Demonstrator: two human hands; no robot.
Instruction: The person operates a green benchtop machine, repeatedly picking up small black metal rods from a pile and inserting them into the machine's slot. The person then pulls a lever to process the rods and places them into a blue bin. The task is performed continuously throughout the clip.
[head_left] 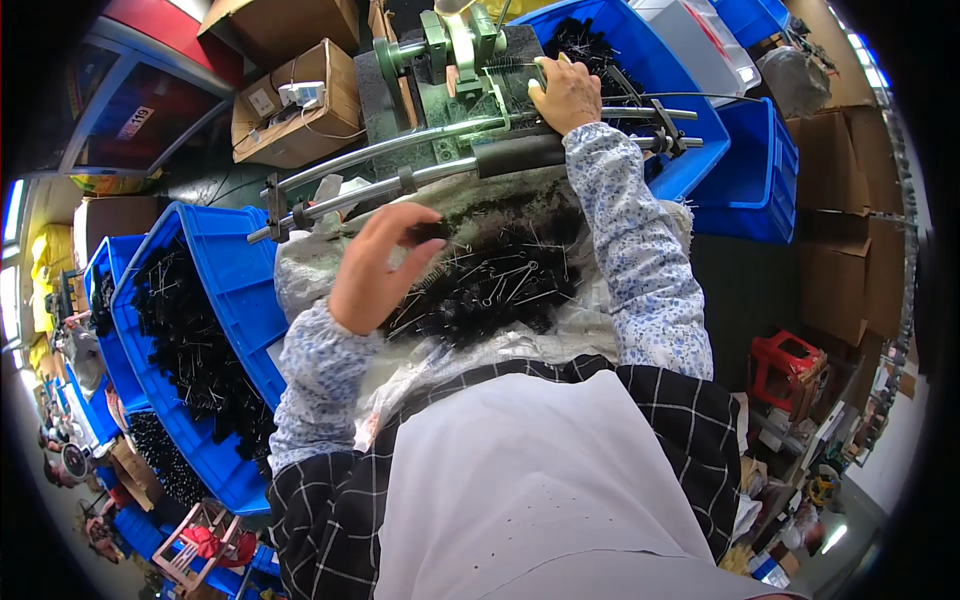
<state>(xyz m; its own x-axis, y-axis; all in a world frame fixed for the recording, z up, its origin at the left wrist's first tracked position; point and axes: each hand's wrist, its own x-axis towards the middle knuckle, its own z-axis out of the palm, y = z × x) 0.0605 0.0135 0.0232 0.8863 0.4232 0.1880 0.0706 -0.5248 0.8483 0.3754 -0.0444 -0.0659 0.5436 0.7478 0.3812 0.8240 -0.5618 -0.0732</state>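
A pile of small black brushes with thin twisted-wire stems and looped ends lies on a pale, blackened cloth across my lap. Over the pile's left side is my left hand, thumb and fingers apart, with nothing clearly held. My right hand is at the right side of a green metal machine, its fingers curled beside a spring. What those fingers close on, if anything, is hidden. Two metal rails run between me and the machine, and a dark padded sleeve covers part of the nearer one.
A blue bin with many black brushes stands on the left. Another blue bin with black pieces sits at the far right, beside a smaller blue crate. An open cardboard box is at the far left. A red stool stands right.
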